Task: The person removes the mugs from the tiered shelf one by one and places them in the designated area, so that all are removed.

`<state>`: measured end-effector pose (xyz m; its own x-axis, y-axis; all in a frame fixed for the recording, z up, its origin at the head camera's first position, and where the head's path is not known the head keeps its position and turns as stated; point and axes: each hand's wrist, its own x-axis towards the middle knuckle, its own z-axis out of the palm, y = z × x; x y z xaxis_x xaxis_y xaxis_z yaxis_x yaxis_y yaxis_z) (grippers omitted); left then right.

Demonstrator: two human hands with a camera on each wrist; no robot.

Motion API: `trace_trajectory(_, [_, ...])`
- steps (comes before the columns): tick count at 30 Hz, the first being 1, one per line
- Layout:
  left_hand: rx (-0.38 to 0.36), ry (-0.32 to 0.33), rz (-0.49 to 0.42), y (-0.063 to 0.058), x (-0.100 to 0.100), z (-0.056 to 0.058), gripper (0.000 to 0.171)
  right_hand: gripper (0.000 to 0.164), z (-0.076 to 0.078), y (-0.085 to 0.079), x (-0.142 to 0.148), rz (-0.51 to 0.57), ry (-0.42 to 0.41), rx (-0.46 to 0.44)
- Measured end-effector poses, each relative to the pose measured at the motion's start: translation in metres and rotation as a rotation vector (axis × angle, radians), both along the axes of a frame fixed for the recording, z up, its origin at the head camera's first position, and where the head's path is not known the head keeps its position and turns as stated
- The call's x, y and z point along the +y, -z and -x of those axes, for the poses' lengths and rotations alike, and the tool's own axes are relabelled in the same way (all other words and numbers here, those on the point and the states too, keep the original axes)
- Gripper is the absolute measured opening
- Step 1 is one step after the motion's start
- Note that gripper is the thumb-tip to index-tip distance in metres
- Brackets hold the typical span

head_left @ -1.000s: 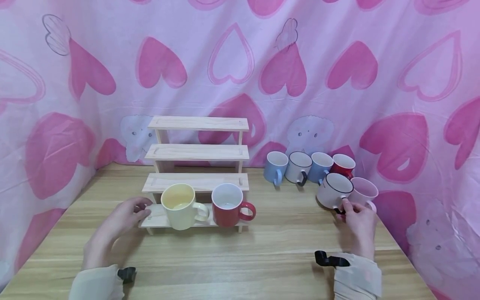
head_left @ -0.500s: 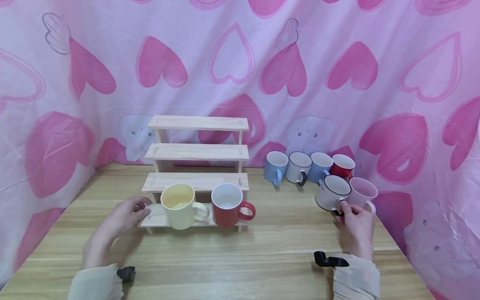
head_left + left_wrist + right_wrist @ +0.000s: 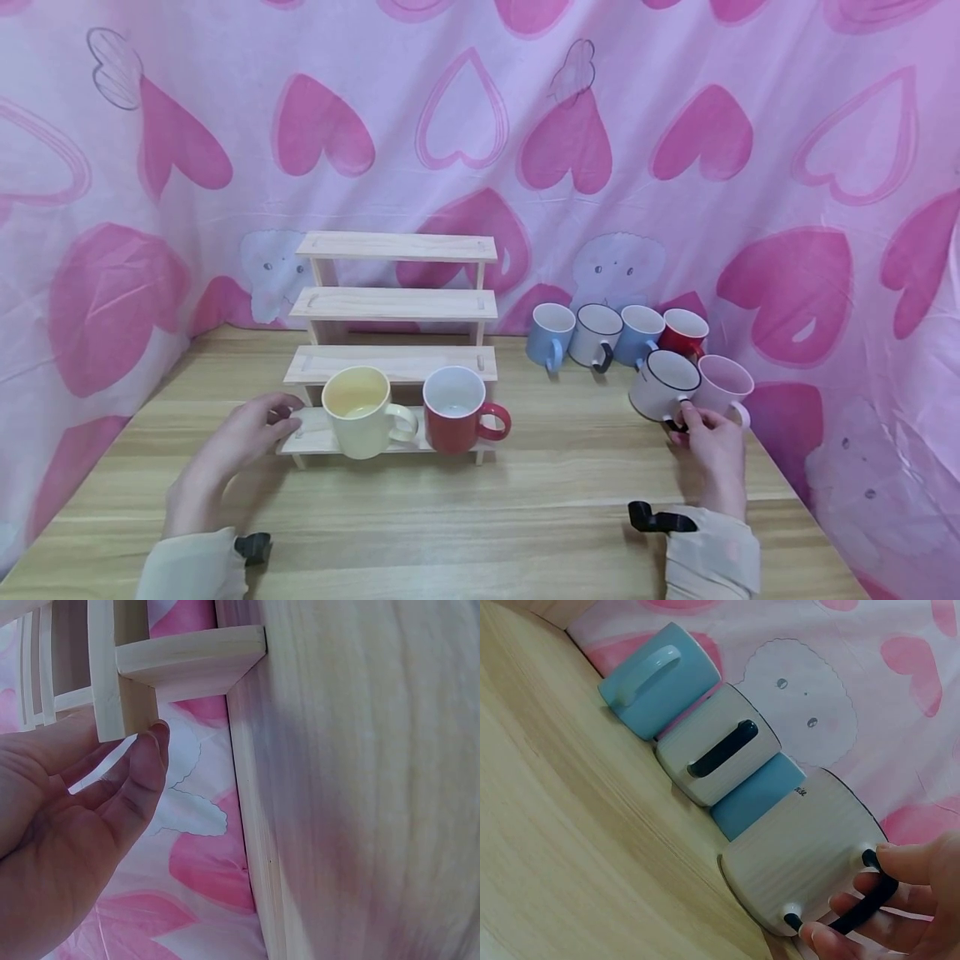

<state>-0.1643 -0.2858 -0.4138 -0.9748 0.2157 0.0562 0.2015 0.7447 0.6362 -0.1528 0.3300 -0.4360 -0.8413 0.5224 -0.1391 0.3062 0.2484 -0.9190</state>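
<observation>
Right hand (image 3: pixel 712 446) sat at the right side of the tabletop (image 3: pixel 525 500), its fingers (image 3: pixel 855 930) curled round the black handle (image 3: pixel 870 900) of a white mug (image 3: pixel 663 385) with a dark rim. The wrist view showed the thumb on top of the handle and the other fingertips under it, pinching it. The white mug sat at the front of a cluster near the back right of the tabletop, leaning a little to the left, just beside a pink mug (image 3: pixel 726 385); whether its base touched the wood could not be told.

Behind it stood a row: a light blue mug (image 3: pixel 550 333), a second white mug (image 3: pixel 596 333) with a black handle, another blue mug (image 3: pixel 639 333) and a red mug (image 3: pixel 686 332), close together against the heart-print cloth (image 3: pixel 480 125).

Left hand (image 3: pixel 243 437) rested at the left end of the stepped wooden rack (image 3: pixel 397 304), fingers loosely bent, with the fingertips (image 3: pixel 154 750) touching the rack's post, not closed round it. On the lowest step stood a cream mug (image 3: pixel 360 412) and a second red mug (image 3: pixel 456 410), side by side, handles pointing right. Both were well apart from the right-hand cluster.
</observation>
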Motion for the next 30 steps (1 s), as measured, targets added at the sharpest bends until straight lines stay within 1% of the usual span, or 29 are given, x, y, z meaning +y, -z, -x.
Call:
trace_trajectory(2, [0.002,-0.001,0.005,0.000,0.000,0.000,0.020,0.050,-0.001,-0.001,0.000,0.007,-0.007,-0.009])
trace_trajectory(4, [-0.004,-0.001,0.001,-0.001,0.000,0.000,0.020,0.054,-0.002,-0.003,0.000,-0.015,-0.034,-0.022])
trace_trajectory(9, [-0.012,-0.001,-0.011,-0.001,0.000,-0.001,0.020,0.072,-0.008,-0.011,0.002,-0.137,-0.141,-0.089])
trace_trajectory(11, [0.002,0.003,-0.002,-0.001,0.000,0.000,0.020,0.074,-0.009,-0.016,0.003,-0.191,-0.165,-0.107])
trace_trajectory(13, [0.016,0.006,0.006,-0.001,0.000,0.000,0.020,0.074,-0.011,-0.021,0.003,-0.244,-0.171,-0.107])
trace_trajectory(16, [0.020,0.008,0.016,0.000,0.000,0.001,0.019,0.064,-0.012,-0.029,0.001,-0.321,-0.149,-0.049])
trace_trajectory(20, [0.010,0.007,0.007,-0.001,0.000,0.001,0.019,0.057,-0.015,-0.043,-0.006,-0.311,-0.106,0.007])
trace_trajectory(22, [0.019,0.007,0.002,-0.001,0.000,0.001,0.019,0.058,-0.015,-0.051,-0.011,-0.305,-0.085,0.017])
trace_trajectory(24, [0.029,0.009,0.000,0.000,0.000,0.001,0.019,0.056,-0.015,-0.058,-0.017,-0.325,-0.085,0.039])
trace_trajectory(25, [0.034,0.011,0.000,0.000,0.000,0.001,0.019,0.055,-0.015,-0.060,-0.021,-0.323,-0.088,0.055])
trace_trajectory(27, [0.036,0.007,0.000,0.000,0.000,0.001,0.019,0.052,-0.013,-0.065,-0.029,-0.313,-0.125,0.090])
trace_trajectory(30, [0.037,0.009,0.002,0.001,-0.001,0.000,0.019,0.048,-0.009,-0.069,-0.045,-0.297,-0.210,0.148])
